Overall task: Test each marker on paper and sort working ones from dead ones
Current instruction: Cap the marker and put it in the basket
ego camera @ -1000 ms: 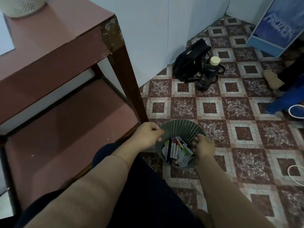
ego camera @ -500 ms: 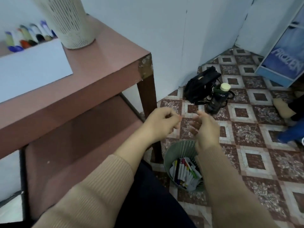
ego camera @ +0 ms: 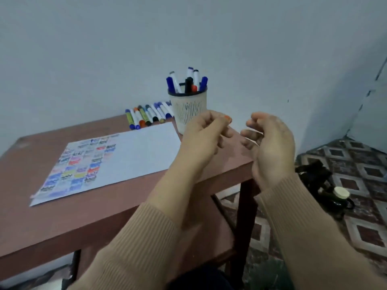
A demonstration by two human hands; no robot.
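Pinching a small orange piece (ego camera: 227, 118) with left hand (ego camera: 201, 141) over right edge of brown wooden table (ego camera: 125, 197). Loosely curling right hand (ego camera: 272, 147) just beside, not touching

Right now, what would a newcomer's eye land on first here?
The left hand and right hand, hovering over the right corner of the table, the left pinching a small orange thing. Then the paper with coloured test scribbles at its left end, and the pale cup of markers by the wall.

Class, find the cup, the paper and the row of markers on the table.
Cup (ego camera: 189, 110): head view, its slotted wall.
Paper (ego camera: 138, 151): head view, its blank middle.
Row of markers (ego camera: 144, 115): head view, a middle marker's barrel.
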